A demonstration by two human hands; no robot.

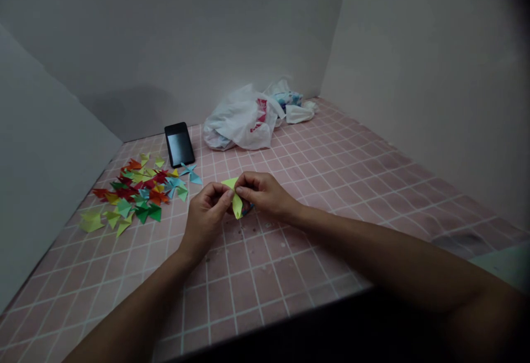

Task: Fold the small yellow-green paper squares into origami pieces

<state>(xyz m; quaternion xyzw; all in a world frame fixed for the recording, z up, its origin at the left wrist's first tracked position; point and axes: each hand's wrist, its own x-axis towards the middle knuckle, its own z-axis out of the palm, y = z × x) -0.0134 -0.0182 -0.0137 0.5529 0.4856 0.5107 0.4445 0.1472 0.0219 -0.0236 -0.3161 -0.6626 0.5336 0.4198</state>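
Note:
A small folded piece of yellow-green paper is held up over the table between both hands. My left hand pinches its left side between thumb and fingers. From the right, my right hand grips the same paper with thumb and forefinger close to its middle. One pointed end hangs down between the hands and a wider flap shows above. Some of the paper is hidden behind the fingers. To the left lies a loose heap of folded paper pieces in red, orange, yellow, green and blue.
A black phone stands tilted behind the paper heap. Crumpled white plastic bags lie at the back against the wall. Pink tile-patterned covering spans the table, whose dark front edge is near me. A pale green item sits at the right edge.

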